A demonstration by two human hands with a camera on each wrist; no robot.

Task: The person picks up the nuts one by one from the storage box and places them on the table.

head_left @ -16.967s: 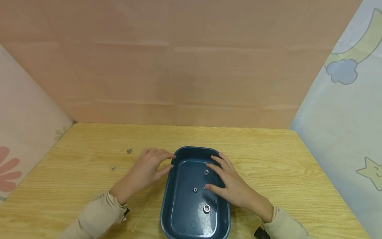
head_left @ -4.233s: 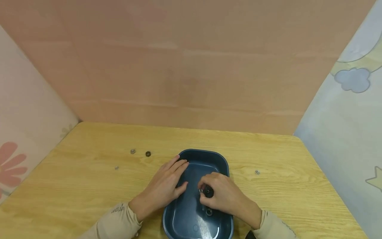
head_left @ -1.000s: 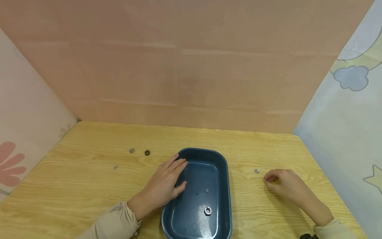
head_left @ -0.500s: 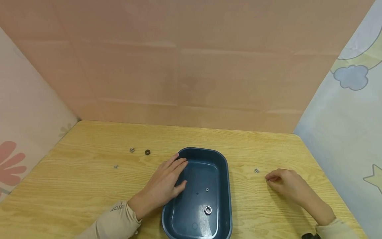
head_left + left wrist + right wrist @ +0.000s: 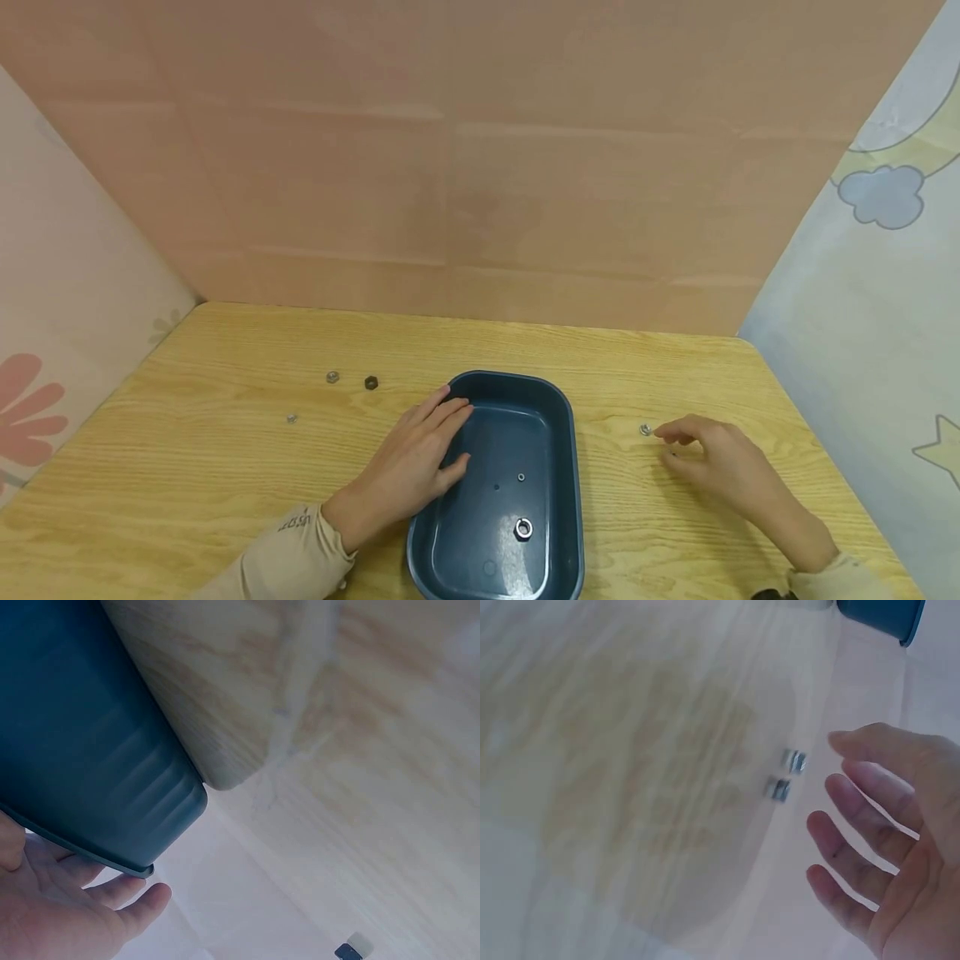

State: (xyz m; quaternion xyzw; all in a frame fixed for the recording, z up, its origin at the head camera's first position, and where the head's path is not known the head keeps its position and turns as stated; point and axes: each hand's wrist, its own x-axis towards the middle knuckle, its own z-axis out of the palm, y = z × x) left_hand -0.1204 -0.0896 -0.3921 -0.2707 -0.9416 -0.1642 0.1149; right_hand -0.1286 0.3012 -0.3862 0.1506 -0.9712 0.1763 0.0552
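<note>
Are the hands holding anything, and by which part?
Nothing looks gripped: the left hand rests on the blue bin's rim; the empty right hand is beside two nuts.

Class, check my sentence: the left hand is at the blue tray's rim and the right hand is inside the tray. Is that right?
Not quite. The right hand is outside the tray, over the table beside a nut, as the head view shows. The left hand is indeed at the tray's rim.

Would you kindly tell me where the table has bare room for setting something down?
Bare wood lies between the tray and the right forearm, and between the leftmost nut and the left sleeve. It is crowded around the right hand, beside two nuts.
</note>
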